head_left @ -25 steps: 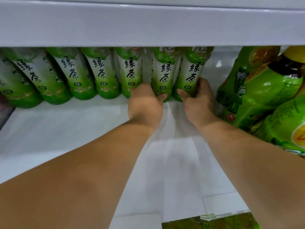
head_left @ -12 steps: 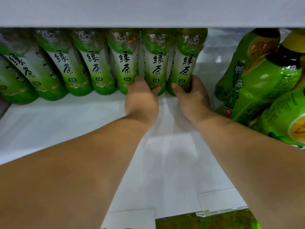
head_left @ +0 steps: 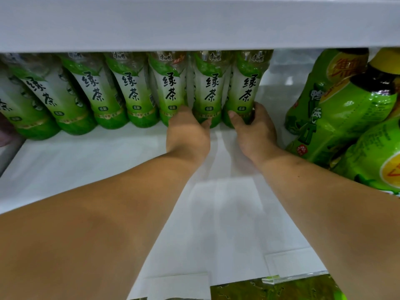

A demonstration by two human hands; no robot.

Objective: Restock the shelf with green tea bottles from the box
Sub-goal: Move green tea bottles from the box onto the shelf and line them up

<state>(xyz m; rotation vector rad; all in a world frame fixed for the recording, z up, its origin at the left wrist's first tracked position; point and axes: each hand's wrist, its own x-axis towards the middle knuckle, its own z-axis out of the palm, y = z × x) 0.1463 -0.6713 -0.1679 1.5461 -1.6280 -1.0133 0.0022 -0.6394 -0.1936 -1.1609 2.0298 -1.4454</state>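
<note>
**While Seating Two Bottles at the Back: Tight Row, Little Room for Error**

While sweeping from the left edge of the frame, picking up the row of green tea bottles (head_left: 97, 94) first: upright, labels out, packed shoulder to shoulder along the back of the white shelf (head_left: 86, 165). Over to centre now: left hand (head_left: 188, 131) wrapped low around the next-to-last bottle (head_left: 211, 92), fingers tucked into the gap on its left, thumb across its base. Just right of that, right hand (head_left: 255, 128) clamped on the end bottle (head_left: 249, 89), thumb on the near side, fingers round the far side. Both bottles down on the shelf by the look of it, flush with the line. No sign of the box anywhere in frame.

Now the danger. Pulling those left fingers out of such a narrow gap: liable to rock the neighbouring bottle (head_left: 171, 89) and send a wobble down the whole row. Letting go too fast on the right: liable to leave the end bottle leaning, with only bare shelf beside it. Further right, large green bottles (head_left: 337, 118) crowding in close to the right forearm; easily clipped on the way back out. Lower right, clear price rail (head_left: 298, 276) at the shelf lip, easy to snag.
</note>
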